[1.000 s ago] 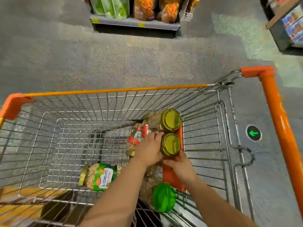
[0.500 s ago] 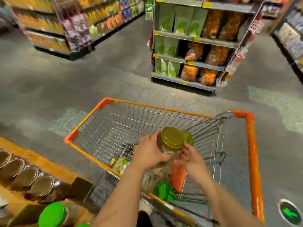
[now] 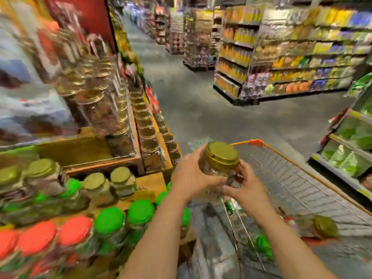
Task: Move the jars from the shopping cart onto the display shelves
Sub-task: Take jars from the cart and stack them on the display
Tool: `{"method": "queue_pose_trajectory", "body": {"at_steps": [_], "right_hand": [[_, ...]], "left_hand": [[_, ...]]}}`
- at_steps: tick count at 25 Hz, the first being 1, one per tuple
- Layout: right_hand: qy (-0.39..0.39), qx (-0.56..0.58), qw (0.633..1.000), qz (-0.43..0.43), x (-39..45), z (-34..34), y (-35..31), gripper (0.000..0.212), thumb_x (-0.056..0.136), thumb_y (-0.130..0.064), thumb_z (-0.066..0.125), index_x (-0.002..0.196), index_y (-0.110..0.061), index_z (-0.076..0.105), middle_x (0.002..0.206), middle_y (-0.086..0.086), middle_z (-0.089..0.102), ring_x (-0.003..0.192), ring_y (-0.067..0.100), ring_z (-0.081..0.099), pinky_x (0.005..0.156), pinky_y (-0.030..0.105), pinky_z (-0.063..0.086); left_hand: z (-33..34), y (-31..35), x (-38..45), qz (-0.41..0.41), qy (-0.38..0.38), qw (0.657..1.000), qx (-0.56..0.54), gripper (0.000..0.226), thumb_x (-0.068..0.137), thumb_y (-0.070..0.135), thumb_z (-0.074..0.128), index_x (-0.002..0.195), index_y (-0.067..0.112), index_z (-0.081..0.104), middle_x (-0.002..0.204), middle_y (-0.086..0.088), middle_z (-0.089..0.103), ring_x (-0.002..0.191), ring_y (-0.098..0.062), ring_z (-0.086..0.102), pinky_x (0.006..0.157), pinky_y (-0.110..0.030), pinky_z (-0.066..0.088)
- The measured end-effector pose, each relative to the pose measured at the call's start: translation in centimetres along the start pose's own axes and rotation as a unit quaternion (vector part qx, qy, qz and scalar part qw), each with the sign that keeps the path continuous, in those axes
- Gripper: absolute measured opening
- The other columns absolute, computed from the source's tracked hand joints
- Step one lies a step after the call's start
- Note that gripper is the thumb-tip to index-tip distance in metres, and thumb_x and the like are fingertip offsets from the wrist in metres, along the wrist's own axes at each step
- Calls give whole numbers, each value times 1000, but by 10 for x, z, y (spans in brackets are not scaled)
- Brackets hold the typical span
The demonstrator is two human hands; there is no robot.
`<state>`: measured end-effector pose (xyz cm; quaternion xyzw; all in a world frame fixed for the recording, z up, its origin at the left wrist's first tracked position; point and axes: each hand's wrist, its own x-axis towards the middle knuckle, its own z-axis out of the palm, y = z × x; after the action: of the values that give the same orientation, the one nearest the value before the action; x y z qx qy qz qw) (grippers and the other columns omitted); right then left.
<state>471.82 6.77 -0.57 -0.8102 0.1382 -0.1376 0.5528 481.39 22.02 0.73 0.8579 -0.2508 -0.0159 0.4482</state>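
Left hand (image 3: 190, 176) and right hand (image 3: 248, 190) are both gripping a gold-lidded jar (image 3: 218, 160) between them, cart (image 3: 302, 178) lying just beyond.

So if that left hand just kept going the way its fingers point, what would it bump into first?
The left hand is already against the gold-lidded jar it holds; past that comes the right hand, though depth is hard to judge.
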Motion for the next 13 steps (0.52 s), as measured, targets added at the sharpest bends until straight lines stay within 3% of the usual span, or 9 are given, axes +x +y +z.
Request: {"method": "queue_pose_trajectory", "body": {"at_steps": [2, 4, 6, 9, 12, 13], "right_hand": [[-53, -31, 997, -43, -8, 65, -38, 94, 50, -33, 94, 132, -29, 46, 118, -13, 65, 108, -2, 62, 98, 28, 50], [-100, -45, 990, -86, -20, 134, -76, 107, 41, -50, 84, 137, -28, 44, 121, -11, 66, 111, 10, 63, 99, 42, 51], [-144, -55, 981, -119, -39, 209, -112, 105, 41, -51, 78, 138, -31, 43, 121, -14, 65, 111, 10, 63, 98, 38, 51], [-201, -68, 967, -140, -71, 314, -158, 96, 53, -46, 82, 138, -34, 40, 120, -14, 64, 112, 8, 60, 99, 14, 41], [-270, -38, 948, -165, -105, 424, -200, 93, 55, -52, 81, 138, -38, 40, 124, -16, 62, 113, 6, 59, 98, 35, 50], [-292, -31, 939, -179, -116, 456, -216, 88, 58, -49, 82, 135, -40, 42, 124, -20, 60, 113, 2, 57, 97, 34, 49]], "left_hand": [[-70, -25, -38, -38, 67, 997, 26, 112, 47, 70, 81, 145, 31, 42, 131, 5, 61, 123, -14, 55, 102, -36, 47], [-136, -56, -80, -75, 130, 988, 43, 123, 40, 81, 74, 147, 29, 40, 132, 5, 61, 123, -13, 55, 102, -37, 48], [-201, -89, -127, -116, 181, 976, 40, 127, 38, 84, 73, 147, 28, 39, 131, 5, 61, 120, -12, 56, 101, -37, 49], [-293, -132, -193, -166, 220, 960, 55, 125, 39, 84, 74, 145, 25, 43, 131, 6, 60, 120, -12, 57, 101, -37, 49], [-390, -178, -260, -197, 254, 945, 65, 120, 43, 76, 81, 144, 20, 46, 133, 11, 57, 119, -5, 53, 101, -25, 44], [-418, -192, -277, -203, 263, 942, 53, 114, 48, 68, 85, 143, 19, 47, 130, 16, 55, 117, -1, 52, 97, -19, 42]]}}
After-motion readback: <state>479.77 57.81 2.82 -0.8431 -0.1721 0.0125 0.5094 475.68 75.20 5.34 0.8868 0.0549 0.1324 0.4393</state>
